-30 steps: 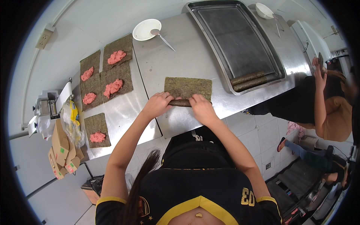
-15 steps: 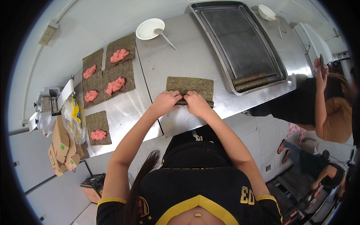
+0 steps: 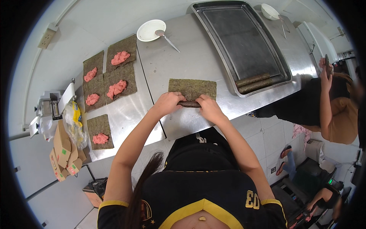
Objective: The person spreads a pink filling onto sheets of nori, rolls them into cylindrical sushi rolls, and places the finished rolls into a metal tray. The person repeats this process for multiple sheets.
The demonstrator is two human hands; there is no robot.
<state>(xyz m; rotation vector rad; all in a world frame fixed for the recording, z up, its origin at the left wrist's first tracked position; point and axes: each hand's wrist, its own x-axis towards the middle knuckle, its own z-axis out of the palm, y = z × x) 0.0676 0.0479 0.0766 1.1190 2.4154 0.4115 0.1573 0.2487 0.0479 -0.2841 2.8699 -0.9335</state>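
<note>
A dark green seaweed sheet (image 3: 192, 87) lies on the steel table in front of me, its near edge rolled into a dark tube (image 3: 189, 104). My left hand (image 3: 170, 102) grips the left end of this seaweed roll, fingers bent over it. At the other end my right hand (image 3: 209, 108) is closed round the roll in the same way. The far part of the sheet stays flat. What the roll holds inside is hidden. To the left, several seaweed sheets (image 3: 125, 68) each carry a lump of pink paste (image 3: 116, 88).
A large dark tray (image 3: 244, 42) at the right holds finished-looking seaweed rolls (image 3: 252, 80). A white bowl (image 3: 147, 27) with a spoon (image 3: 167, 40) stands at the back. Cardboard boxes (image 3: 62, 143) hang by the left edge. A co-worker (image 3: 337, 114) stands at the right.
My hands have moved apart along the roll, the right one shifting right and slightly nearer. More of the rolled tube shows between them.
</note>
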